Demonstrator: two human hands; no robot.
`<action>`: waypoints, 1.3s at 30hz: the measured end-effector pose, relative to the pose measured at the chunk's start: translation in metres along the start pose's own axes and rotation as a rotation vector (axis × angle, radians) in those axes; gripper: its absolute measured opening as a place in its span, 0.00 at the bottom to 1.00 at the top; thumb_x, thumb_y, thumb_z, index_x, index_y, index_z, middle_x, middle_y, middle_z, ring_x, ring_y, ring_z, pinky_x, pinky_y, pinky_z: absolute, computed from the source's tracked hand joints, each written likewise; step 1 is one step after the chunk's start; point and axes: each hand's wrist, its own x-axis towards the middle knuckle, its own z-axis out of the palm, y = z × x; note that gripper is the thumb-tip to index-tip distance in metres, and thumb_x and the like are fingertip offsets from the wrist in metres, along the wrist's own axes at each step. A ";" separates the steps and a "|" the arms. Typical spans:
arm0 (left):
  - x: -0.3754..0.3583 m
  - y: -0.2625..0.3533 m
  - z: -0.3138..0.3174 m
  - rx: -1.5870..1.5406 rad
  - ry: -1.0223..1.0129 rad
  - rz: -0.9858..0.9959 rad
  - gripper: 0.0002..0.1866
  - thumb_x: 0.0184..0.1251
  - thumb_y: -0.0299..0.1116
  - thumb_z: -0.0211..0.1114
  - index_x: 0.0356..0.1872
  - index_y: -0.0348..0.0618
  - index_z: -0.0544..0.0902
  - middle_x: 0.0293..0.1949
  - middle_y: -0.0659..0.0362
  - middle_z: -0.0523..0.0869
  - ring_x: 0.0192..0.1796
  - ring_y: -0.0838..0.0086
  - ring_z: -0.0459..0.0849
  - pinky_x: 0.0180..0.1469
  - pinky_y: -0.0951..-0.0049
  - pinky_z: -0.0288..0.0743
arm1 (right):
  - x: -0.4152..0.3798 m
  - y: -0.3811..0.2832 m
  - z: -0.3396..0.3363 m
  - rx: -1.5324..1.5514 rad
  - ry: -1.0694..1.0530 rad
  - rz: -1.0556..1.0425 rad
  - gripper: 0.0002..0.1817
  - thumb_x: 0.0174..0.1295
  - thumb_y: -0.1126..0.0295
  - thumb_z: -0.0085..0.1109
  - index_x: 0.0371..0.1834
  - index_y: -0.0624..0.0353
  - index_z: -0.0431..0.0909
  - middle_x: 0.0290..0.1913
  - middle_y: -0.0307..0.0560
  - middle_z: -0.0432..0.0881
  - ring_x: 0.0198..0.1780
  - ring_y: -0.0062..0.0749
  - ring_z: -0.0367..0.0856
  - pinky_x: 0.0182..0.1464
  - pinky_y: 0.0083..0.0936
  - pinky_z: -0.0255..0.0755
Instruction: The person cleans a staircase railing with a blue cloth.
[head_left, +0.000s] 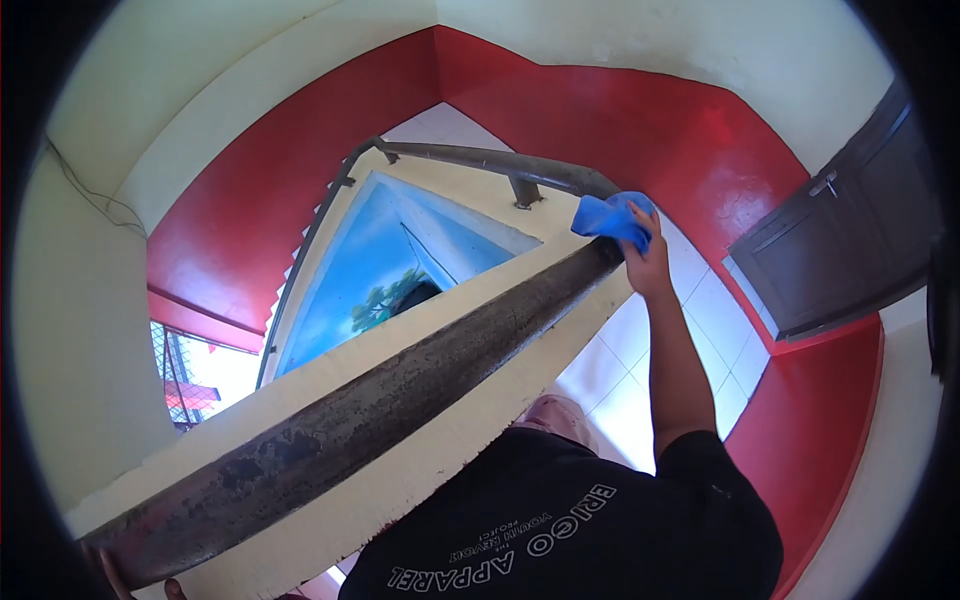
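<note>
A thick dark handrail (pixel 370 410) with worn, flaking paint runs diagonally along the top of a cream wall. At its upper right end, by the bend, my right hand (pixel 645 243) presses a crumpled blue cloth (pixel 612 220) onto the rail, fingers closed round it. My left hand (pixel 125 580) is at the lower left end of the same rail. Only parts of its fingers show at the frame's edge, spread apart against the rail's side, with nothing seen in them.
Beyond the bend, another rail section (pixel 470 157) runs to the upper left around an opening with a blue mural (pixel 350 270). A dark door (pixel 850 225) stands at the right. Red and cream walls (pixel 640 130) surround white floor tiles (pixel 625 340).
</note>
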 end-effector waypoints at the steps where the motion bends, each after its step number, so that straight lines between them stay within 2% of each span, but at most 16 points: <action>1: 0.000 0.000 0.000 0.008 0.001 0.001 0.38 0.61 0.72 0.63 0.58 0.49 0.85 0.59 0.52 0.82 0.64 0.55 0.76 0.67 0.40 0.63 | 0.014 0.003 0.001 0.079 0.009 0.116 0.16 0.68 0.70 0.60 0.57 0.60 0.79 0.58 0.54 0.84 0.67 0.42 0.76 0.74 0.44 0.57; 3: -0.002 -0.001 0.000 0.013 0.000 0.012 0.38 0.61 0.72 0.63 0.59 0.49 0.84 0.59 0.53 0.82 0.64 0.55 0.76 0.66 0.41 0.63 | 0.032 0.006 0.000 0.232 0.012 0.356 0.17 0.69 0.66 0.62 0.58 0.61 0.79 0.56 0.55 0.84 0.62 0.40 0.80 0.68 0.38 0.67; 6: -0.005 -0.003 0.001 0.013 0.003 0.025 0.39 0.61 0.72 0.63 0.59 0.50 0.84 0.59 0.53 0.82 0.63 0.55 0.76 0.66 0.41 0.64 | 0.042 0.007 0.001 0.173 -0.004 0.484 0.22 0.69 0.62 0.63 0.61 0.64 0.76 0.53 0.54 0.85 0.56 0.38 0.83 0.59 0.31 0.73; 7: -0.005 -0.003 0.001 0.017 -0.001 0.032 0.39 0.60 0.72 0.63 0.59 0.50 0.84 0.59 0.53 0.82 0.63 0.55 0.76 0.66 0.41 0.64 | 0.040 0.006 -0.003 0.148 -0.097 0.509 0.25 0.69 0.60 0.64 0.63 0.64 0.74 0.56 0.56 0.83 0.58 0.40 0.82 0.61 0.34 0.72; 9: -0.006 -0.004 0.000 0.032 -0.001 0.036 0.39 0.60 0.73 0.62 0.59 0.51 0.84 0.58 0.53 0.82 0.63 0.56 0.76 0.65 0.42 0.64 | 0.017 -0.012 0.002 0.021 0.018 0.456 0.26 0.68 0.60 0.66 0.64 0.62 0.74 0.61 0.58 0.80 0.59 0.44 0.81 0.63 0.34 0.71; 11: -0.004 -0.005 0.001 0.052 0.004 0.034 0.40 0.60 0.75 0.60 0.58 0.50 0.84 0.58 0.53 0.82 0.63 0.56 0.76 0.65 0.43 0.64 | -0.026 -0.032 0.013 0.043 0.036 0.402 0.27 0.66 0.68 0.66 0.67 0.57 0.71 0.70 0.59 0.74 0.72 0.53 0.71 0.76 0.39 0.58; 13: -0.002 -0.005 0.003 0.128 -0.010 0.050 0.42 0.60 0.77 0.56 0.58 0.51 0.83 0.58 0.53 0.81 0.64 0.56 0.75 0.63 0.43 0.65 | -0.037 -0.050 0.009 0.053 -0.108 0.039 0.29 0.65 0.74 0.60 0.71 0.54 0.69 0.74 0.49 0.72 0.80 0.53 0.58 0.80 0.54 0.39; 17: 0.012 0.002 0.007 0.197 0.048 0.170 0.39 0.67 0.75 0.52 0.51 0.47 0.87 0.51 0.53 0.86 0.53 0.61 0.82 0.56 0.51 0.70 | -0.021 -0.045 -0.006 -0.140 -0.161 -0.019 0.30 0.64 0.75 0.57 0.72 0.52 0.70 0.74 0.46 0.71 0.83 0.53 0.51 0.79 0.58 0.37; 20: -0.057 -0.088 0.019 -0.252 -0.228 -0.030 0.44 0.71 0.65 0.57 0.77 0.42 0.65 0.74 0.46 0.69 0.77 0.56 0.65 0.78 0.55 0.54 | -0.005 -0.023 -0.009 -0.109 -0.154 0.025 0.26 0.66 0.75 0.55 0.69 0.55 0.73 0.75 0.47 0.71 0.82 0.51 0.51 0.80 0.50 0.38; 23: -0.029 -0.018 0.017 -0.075 -0.020 -0.085 0.44 0.68 0.70 0.55 0.75 0.47 0.69 0.74 0.44 0.69 0.77 0.49 0.64 0.77 0.46 0.54 | 0.014 0.011 0.007 0.340 0.068 0.268 0.21 0.73 0.72 0.52 0.68 0.59 0.73 0.73 0.50 0.73 0.77 0.49 0.63 0.78 0.41 0.50; 26: 0.001 0.063 0.021 -0.086 0.113 0.237 0.42 0.68 0.73 0.51 0.70 0.51 0.75 0.73 0.45 0.71 0.77 0.44 0.64 0.76 0.34 0.52 | 0.010 0.044 0.029 0.635 0.462 0.530 0.22 0.79 0.65 0.48 0.71 0.64 0.66 0.69 0.53 0.74 0.70 0.37 0.72 0.73 0.31 0.63; 28: 0.006 0.105 0.039 -0.260 0.037 0.323 0.40 0.67 0.75 0.49 0.67 0.55 0.77 0.72 0.44 0.72 0.77 0.40 0.63 0.74 0.26 0.46 | 0.016 -0.014 0.015 0.934 0.628 0.769 0.24 0.80 0.60 0.46 0.72 0.62 0.66 0.68 0.52 0.75 0.69 0.42 0.74 0.72 0.38 0.65; 30: 0.024 0.155 0.045 -0.182 -0.123 0.285 0.38 0.69 0.75 0.47 0.65 0.59 0.79 0.69 0.48 0.77 0.75 0.46 0.69 0.76 0.34 0.50 | 0.002 -0.038 0.002 1.273 0.699 1.104 0.25 0.80 0.57 0.45 0.73 0.61 0.65 0.68 0.53 0.75 0.69 0.45 0.73 0.73 0.41 0.65; 33: 0.037 0.186 0.064 0.020 -0.116 0.037 0.35 0.73 0.72 0.43 0.60 0.58 0.84 0.62 0.59 0.85 0.67 0.63 0.80 0.75 0.53 0.57 | -0.037 -0.049 -0.002 1.412 0.591 1.169 0.30 0.80 0.49 0.41 0.73 0.61 0.65 0.69 0.54 0.74 0.70 0.49 0.73 0.74 0.46 0.64; 36: 0.046 0.204 0.074 0.115 -0.116 -0.239 0.33 0.73 0.70 0.48 0.56 0.57 0.86 0.56 0.68 0.89 0.62 0.68 0.84 0.72 0.54 0.60 | -0.027 -0.056 -0.014 1.580 0.504 1.142 0.34 0.78 0.43 0.38 0.73 0.61 0.65 0.69 0.56 0.74 0.69 0.50 0.74 0.74 0.47 0.64; 39: 0.048 0.205 0.072 0.176 -0.188 -0.255 0.24 0.75 0.58 0.56 0.56 0.56 0.87 0.54 0.69 0.89 0.57 0.71 0.85 0.69 0.57 0.62 | 0.008 -0.016 -0.009 1.715 0.386 1.214 0.40 0.76 0.35 0.33 0.73 0.60 0.65 0.69 0.57 0.74 0.69 0.51 0.74 0.73 0.48 0.65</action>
